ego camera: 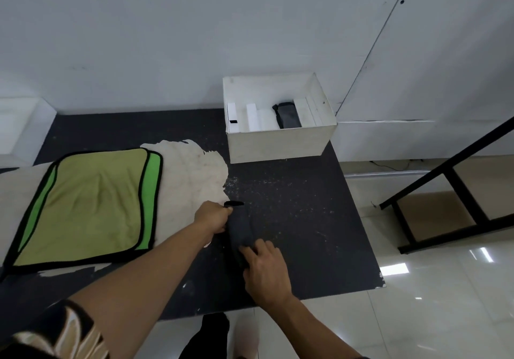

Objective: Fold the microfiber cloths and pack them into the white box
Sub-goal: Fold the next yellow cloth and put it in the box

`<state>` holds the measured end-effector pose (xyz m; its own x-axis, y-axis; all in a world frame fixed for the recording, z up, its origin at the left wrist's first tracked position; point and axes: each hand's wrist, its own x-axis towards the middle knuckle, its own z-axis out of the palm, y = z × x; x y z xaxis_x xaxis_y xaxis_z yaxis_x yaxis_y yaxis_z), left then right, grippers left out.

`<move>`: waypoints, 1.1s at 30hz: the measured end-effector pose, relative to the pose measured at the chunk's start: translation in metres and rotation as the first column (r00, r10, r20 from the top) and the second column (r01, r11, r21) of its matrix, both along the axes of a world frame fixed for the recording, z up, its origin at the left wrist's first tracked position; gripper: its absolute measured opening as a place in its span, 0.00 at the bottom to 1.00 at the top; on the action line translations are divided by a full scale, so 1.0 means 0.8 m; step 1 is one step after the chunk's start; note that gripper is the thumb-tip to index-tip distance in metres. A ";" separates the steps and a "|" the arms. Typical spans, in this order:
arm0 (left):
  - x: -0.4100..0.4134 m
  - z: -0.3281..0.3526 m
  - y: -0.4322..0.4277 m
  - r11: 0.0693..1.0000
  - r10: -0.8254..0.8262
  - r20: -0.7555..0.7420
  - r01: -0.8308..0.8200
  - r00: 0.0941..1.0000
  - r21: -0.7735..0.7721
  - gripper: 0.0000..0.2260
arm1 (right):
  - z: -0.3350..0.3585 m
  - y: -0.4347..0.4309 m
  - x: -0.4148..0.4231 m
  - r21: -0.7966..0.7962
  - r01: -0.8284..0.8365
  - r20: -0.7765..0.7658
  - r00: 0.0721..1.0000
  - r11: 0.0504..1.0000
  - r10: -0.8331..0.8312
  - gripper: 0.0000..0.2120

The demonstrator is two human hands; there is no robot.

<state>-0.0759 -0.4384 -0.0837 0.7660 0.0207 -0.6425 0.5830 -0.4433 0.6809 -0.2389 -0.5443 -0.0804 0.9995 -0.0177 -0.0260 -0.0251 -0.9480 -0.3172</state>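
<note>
Clenched around the far end of a dark grey cloth (241,230), the left hand (212,217) pins it to the black table (300,208); the right hand (264,269) presses flat on its near end, grasping nothing; folding appears under way; next, presumably, transfer to the white box (278,142) beyond, already holding one grey cloth (288,115); green cloths (91,205) lie stacked leftward, unfolded.

Box (278,142) behind hands; cloths (91,205) left; one cloth (288,115) inside.

Both hands, left (212,217) and right (265,271), press a dark cloth (240,229).
</note>
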 end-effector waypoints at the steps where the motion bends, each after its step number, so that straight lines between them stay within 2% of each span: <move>1: 0.000 -0.001 0.002 1.000 0.004 -0.003 -0.003 1.000 0.020 0.11 | 0.000 0.001 0.000 0.006 -0.013 0.002 1.000 1.000 0.013 0.18; 4: 0.000 -0.001 0.007 0.999 0.006 -0.021 -0.005 1.000 0.039 0.10 | -0.001 0.004 0.001 0.034 -0.027 0.008 1.000 0.999 0.027 0.12; 9: -0.005 -0.003 0.015 0.996 -0.066 0.009 0.065 0.998 0.064 0.11 | -0.009 0.007 0.002 0.020 -0.039 -0.042 0.998 0.999 0.040 0.09; 13: -0.006 -0.004 0.017 0.989 -0.098 0.048 0.092 0.994 0.115 0.13 | -0.007 0.008 0.006 0.013 -0.066 -0.023 0.998 0.998 0.067 0.07; 16: -0.009 -0.004 0.018 0.980 -0.130 0.092 0.114 0.987 0.161 0.16 | -0.011 0.007 0.008 0.005 -0.120 -0.026 0.992 0.993 0.120 0.10; 20: -0.014 -0.003 0.019 0.953 -0.207 0.143 0.167 0.968 0.251 0.17 | -0.012 0.003 0.009 0.099 -0.119 -0.051 0.991 0.988 0.124 0.16; 22: -0.016 -0.001 0.019 0.928 -0.263 0.157 0.205 0.952 0.311 0.18 | -0.010 0.001 0.011 0.228 -0.026 0.017 1.000 0.973 0.023 0.12; 24: -0.018 0.002 0.018 0.912 -0.298 0.162 0.230 0.941 0.338 0.17 | -0.005 -0.005 0.015 0.342 0.142 0.050 0.984 0.929 -0.169 0.07; 26: -0.024 0.005 0.016 0.907 -0.314 0.167 0.243 0.935 0.344 0.15 | -0.001 -0.011 0.022 0.396 0.276 0.007 0.953 0.876 -0.303 0.05; 30: -0.054 0.005 0.020 0.906 -0.305 0.216 0.213 0.928 0.365 0.17 | 0.004 -0.015 0.041 0.427 0.391 -0.126 0.918 0.815 -0.375 0.10; 33: -0.069 -0.003 0.026 0.855 -0.361 0.224 0.225 0.905 0.468 0.13 | 0.003 -0.011 0.052 0.408 0.425 -0.204 0.905 0.808 -0.373 0.14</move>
<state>-0.1308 -0.4174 -0.0865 0.9297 -0.0188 -0.3680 0.1830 -0.8433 0.5053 -0.1969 -0.5530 -0.0780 0.8967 -0.3753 -0.2345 -0.4297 -0.6117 -0.6642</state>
